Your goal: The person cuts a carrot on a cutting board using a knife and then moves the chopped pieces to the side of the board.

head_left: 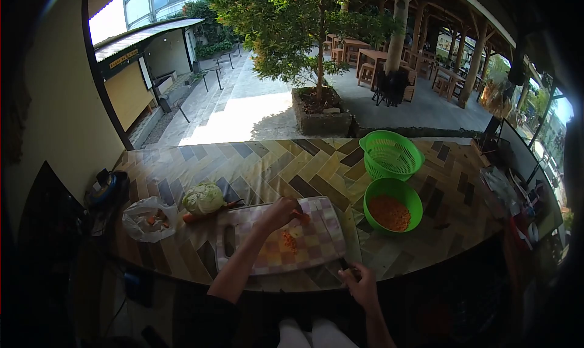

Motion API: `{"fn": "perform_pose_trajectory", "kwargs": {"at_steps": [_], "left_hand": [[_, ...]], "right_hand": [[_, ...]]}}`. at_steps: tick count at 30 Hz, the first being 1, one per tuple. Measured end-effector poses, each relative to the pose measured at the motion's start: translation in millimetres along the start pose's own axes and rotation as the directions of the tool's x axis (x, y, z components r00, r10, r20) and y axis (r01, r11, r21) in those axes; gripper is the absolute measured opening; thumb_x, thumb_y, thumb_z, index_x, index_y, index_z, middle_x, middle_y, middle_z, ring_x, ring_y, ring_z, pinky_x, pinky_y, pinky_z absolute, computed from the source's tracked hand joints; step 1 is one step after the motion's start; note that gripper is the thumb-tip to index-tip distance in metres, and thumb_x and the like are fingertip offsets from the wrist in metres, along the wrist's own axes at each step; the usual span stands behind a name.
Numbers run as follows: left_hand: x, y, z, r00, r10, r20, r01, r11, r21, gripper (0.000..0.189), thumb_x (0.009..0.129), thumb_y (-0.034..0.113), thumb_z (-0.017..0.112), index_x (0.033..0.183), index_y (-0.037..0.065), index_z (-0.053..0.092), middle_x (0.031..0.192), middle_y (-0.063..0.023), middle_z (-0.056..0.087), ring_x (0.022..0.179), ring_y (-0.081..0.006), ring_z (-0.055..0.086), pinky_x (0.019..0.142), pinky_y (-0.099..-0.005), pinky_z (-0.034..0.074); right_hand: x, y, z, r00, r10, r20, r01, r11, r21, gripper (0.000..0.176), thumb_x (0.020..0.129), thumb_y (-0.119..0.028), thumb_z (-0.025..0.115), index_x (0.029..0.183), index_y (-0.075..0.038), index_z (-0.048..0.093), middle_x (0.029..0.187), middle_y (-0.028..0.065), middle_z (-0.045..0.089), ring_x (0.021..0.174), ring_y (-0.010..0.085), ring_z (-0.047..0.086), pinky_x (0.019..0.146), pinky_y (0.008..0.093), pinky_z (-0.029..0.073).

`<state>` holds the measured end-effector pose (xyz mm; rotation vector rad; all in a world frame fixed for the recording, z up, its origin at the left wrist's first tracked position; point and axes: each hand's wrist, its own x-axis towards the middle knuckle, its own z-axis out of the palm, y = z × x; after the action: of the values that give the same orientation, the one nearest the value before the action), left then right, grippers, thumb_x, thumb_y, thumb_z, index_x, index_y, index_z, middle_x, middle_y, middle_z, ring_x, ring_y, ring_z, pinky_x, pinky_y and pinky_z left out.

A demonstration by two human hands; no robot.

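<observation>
Counter [261, 172]: board [267, 261] flat, central, giving both hands room. Left hand [281, 214] pinches carrot [303, 217] (steadying it, presumably); right hand [363, 285], apart, grips knife [345, 265].

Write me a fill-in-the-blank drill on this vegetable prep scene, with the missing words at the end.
The bowl and the colander are both ____ in color.
The knife is gripped by the person's ____ hand.
The plastic bag lies to the ____ of the cutting board.
The round, leafy vegetable beside the whole carrot is a ____.

Missing words: green; right; left; cabbage.
</observation>
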<state>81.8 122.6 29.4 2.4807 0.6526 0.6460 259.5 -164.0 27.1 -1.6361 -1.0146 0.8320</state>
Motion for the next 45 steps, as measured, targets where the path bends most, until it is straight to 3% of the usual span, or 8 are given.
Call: {"fn": "perform_pose_trajectory", "kwargs": {"at_steps": [12, 17, 22, 26, 30, 33, 36, 45], "left_hand": [[-4, 5, 0, 0.994, -0.102, -0.048, 0.096, 0.987, -0.129, 0.016, 0.080, 0.003, 0.067, 0.095, 0.000, 0.070, 0.090, -0.0159, 0.069, 0.084, -0.0285, 0.066, 0.077, -0.0363, 0.050], [-35, 33, -15, 0.958, -0.189, -0.218, 0.151, 0.972, -0.180, 0.016, 0.085, 0.006, 0.065, 0.098, -0.002, 0.068, 0.089, -0.0161, 0.069, 0.083, -0.0279, 0.067, 0.075, -0.0348, 0.051], [-107, 70, -16, 0.765, -0.587, -0.265, 0.482, 0.794, -0.370, 0.021, 0.081, 0.004, 0.070, 0.101, -0.002, 0.067, 0.088, -0.0143, 0.071, 0.081, -0.0197, 0.069, 0.074, -0.0309, 0.052], [-139, 90, -12, 0.685, -0.685, -0.247, 0.555, 0.711, -0.433, 0.014, 0.080, 0.003, 0.070, 0.092, -0.003, 0.070, 0.078, -0.0129, 0.071, 0.072, -0.0185, 0.069, 0.068, -0.0309, 0.053], [-147, 80, -4, 0.721, -0.587, -0.368, 0.496, 0.808, -0.319, 0.014, 0.077, 0.003, 0.070, 0.089, -0.003, 0.070, 0.079, -0.0163, 0.070, 0.074, -0.0252, 0.070, 0.069, -0.0332, 0.053], [-147, 75, -1, 0.700, -0.585, -0.410, 0.552, 0.807, -0.209, 0.016, 0.078, 0.009, 0.073, 0.090, 0.000, 0.071, 0.082, -0.0154, 0.071, 0.076, -0.0231, 0.071, 0.071, -0.0315, 0.053], [-147, 74, 0, 0.696, -0.588, -0.412, 0.530, 0.808, -0.258, 0.016, 0.078, 0.007, 0.071, 0.090, -0.003, 0.070, 0.082, -0.0209, 0.069, 0.078, -0.0316, 0.069, 0.071, -0.0354, 0.053], [-154, 71, 0, 0.674, -0.577, -0.461, 0.538, 0.811, -0.229, 0.022, 0.078, 0.015, 0.074, 0.095, 0.001, 0.073, 0.089, -0.0183, 0.070, 0.081, -0.0286, 0.070, 0.078, -0.0329, 0.053]], "right_hand": [[-1, 9, 0, 0.999, -0.012, 0.047, 0.014, 0.999, -0.036, 0.035, 0.086, -0.025, 0.071, 0.102, 0.005, 0.061, 0.064, 0.0017, 0.059, 0.049, 0.0051, 0.050, 0.041, 0.0215, 0.038], [1, 0, 4, 0.994, 0.055, 0.093, -0.050, 0.997, -0.056, 0.037, 0.085, -0.024, 0.072, 0.102, 0.007, 0.061, 0.070, 0.0089, 0.064, 0.060, 0.0108, 0.061, 0.056, 0.0280, 0.047], [-2, -17, 17, 0.950, 0.121, 0.289, -0.104, 0.992, -0.075, 0.032, 0.090, -0.025, 0.066, 0.100, 0.005, 0.060, 0.064, 0.0058, 0.061, 0.058, 0.0098, 0.058, 0.053, 0.0284, 0.044], [-9, -29, 44, 0.916, 0.093, 0.390, -0.051, 0.992, -0.116, 0.029, 0.093, -0.026, 0.061, 0.098, 0.003, 0.059, 0.062, 0.0075, 0.060, 0.057, 0.0129, 0.059, 0.054, 0.0303, 0.044], [-10, -34, 65, 0.920, 0.028, 0.390, 0.072, 0.968, -0.240, 0.028, 0.094, -0.025, 0.058, 0.100, 0.002, 0.059, 0.066, 0.0166, 0.061, 0.063, 0.0301, 0.065, 0.058, 0.0398, 0.046], [-6, -21, 77, 0.944, -0.101, 0.313, 0.207, 0.922, -0.327, 0.027, 0.095, -0.026, 0.056, 0.099, 0.001, 0.059, 0.063, 0.0116, 0.060, 0.057, 0.0224, 0.062, 0.056, 0.0358, 0.046], [-6, -35, 75, 0.950, -0.056, 0.308, 0.160, 0.933, -0.324, 0.029, 0.095, -0.025, 0.055, 0.103, 0.003, 0.057, 0.076, 0.0260, 0.062, 0.079, 0.0471, 0.060, 0.065, 0.0501, 0.046], [-19, -40, 78, 0.964, -0.120, 0.236, 0.200, 0.914, -0.353, 0.026, 0.094, -0.023, 0.057, 0.091, 0.003, 0.054, 0.071, 0.0242, 0.061, 0.073, 0.0455, 0.061, 0.061, 0.0503, 0.045]]}}
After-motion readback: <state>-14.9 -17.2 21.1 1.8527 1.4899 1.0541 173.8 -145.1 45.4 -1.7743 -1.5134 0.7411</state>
